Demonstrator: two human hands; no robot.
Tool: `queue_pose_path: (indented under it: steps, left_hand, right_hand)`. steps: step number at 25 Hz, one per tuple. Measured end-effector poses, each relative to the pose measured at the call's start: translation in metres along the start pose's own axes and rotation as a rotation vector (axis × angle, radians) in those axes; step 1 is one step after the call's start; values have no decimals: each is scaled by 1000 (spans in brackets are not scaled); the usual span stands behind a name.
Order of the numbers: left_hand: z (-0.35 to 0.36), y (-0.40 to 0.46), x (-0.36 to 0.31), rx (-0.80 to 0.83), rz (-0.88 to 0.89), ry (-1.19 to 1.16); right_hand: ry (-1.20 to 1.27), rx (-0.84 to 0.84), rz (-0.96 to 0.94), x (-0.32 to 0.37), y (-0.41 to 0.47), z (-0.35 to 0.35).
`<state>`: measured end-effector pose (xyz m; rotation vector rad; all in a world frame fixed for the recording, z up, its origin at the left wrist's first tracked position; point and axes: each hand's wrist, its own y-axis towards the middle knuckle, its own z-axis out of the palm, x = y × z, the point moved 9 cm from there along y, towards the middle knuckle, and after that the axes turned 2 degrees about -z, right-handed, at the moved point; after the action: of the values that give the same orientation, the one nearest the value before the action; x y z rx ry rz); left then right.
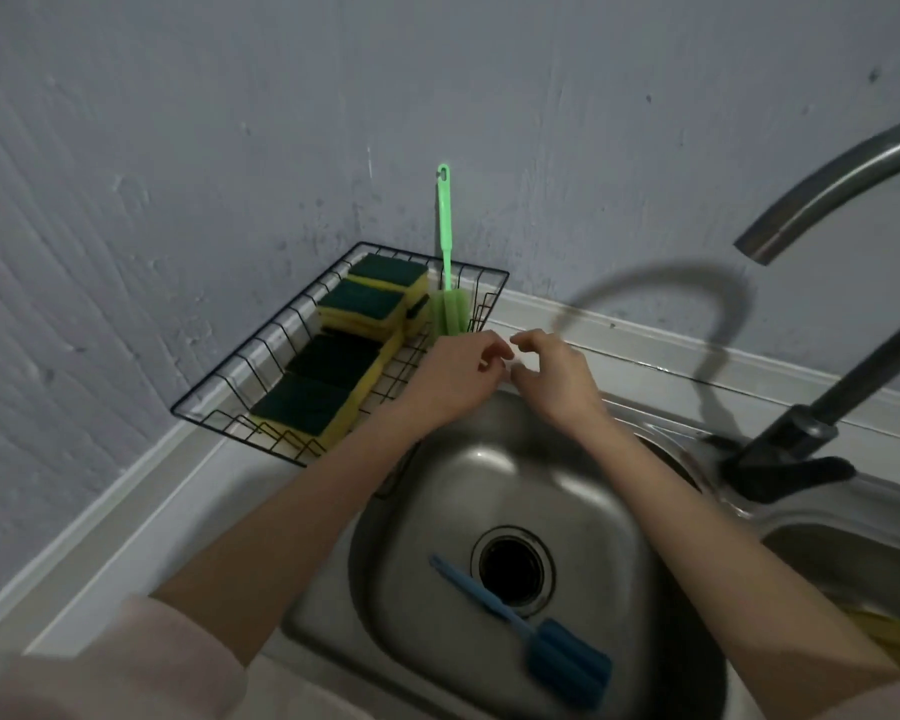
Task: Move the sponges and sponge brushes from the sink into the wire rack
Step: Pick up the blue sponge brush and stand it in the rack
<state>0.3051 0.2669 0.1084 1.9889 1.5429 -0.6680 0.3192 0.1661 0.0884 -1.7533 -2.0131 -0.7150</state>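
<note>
dim, bluish light w/ low contrast overall. light is coming from the front-right, throwing the faucet [827,184]'s curved shadow across the wall [333,96] and ledge. soft glare patches are showing on the steel sink [489,459] basin. wide-angle lens is bending the edges; the sleeve [100,667] at bottom-left is looking blurred, details slightly soft.
</note>
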Motion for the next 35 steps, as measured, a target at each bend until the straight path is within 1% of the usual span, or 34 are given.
queue_pose_path:
  steps: [4,7,11,13,16,20,24,27,29,35]
  left_hand:
    - [40,-28,7,66,-58,5]
    - [76,-47,29,129,-164,41]
    - [133,-75,71,228,-424,-56]
    - [160,-87,91,298,-542,-59]
    - [193,-101,119,382,-709,-66]
    - [229,-135,149,472,-1022,-219]
    - [260,-159,163,525,-1174,-304]
    - [274,-173,160,475,-1309,-512]
    - [277,-175,158,417,-1357,-629]
    - [267,-152,148,291,-1271,-755]
  right_hand:
    - [-27,89,31,-31,-39,13]
    - [-22,180,96,-61,-66,32]
    - [-43,301,165,-97,-93,65]
    - [-48,368,204,-114,-105,84]
    - [-112,512,240,-140,-125,117]
    - [-182,709,313,-172,-157,148]
    - [-226,867,338,-191,-184,168]
    - [-161,891,348,-191,-191,175]
    - [-139,873,337,-189,-191,176]
    - [-25,726,354,-186,-183,166]
